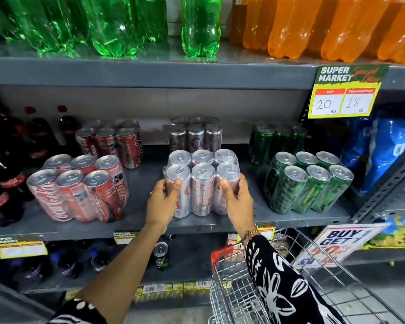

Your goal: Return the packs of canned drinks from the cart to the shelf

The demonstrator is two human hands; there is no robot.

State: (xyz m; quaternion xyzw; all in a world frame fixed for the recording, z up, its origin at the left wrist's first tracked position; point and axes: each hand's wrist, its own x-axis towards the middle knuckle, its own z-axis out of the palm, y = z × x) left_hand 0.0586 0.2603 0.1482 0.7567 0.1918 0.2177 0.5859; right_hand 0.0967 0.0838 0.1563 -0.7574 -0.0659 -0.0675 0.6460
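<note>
Grey shelf (pixel 136 218) with red (pixel 80 188), silver (pixel 201 183), green (pixel 311 183) can packs.

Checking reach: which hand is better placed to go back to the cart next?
Right, probably. The right hand grips the silver pack on the side directly above the cart; the left hand would have to cross over.

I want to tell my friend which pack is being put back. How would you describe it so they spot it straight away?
Find the grey middle shelf, below the green and orange bottles. At its front edge stand three six-packs; take the centre one, the silver pack, gripped by the left hand and right hand. Its neighbours are red and green.
</note>
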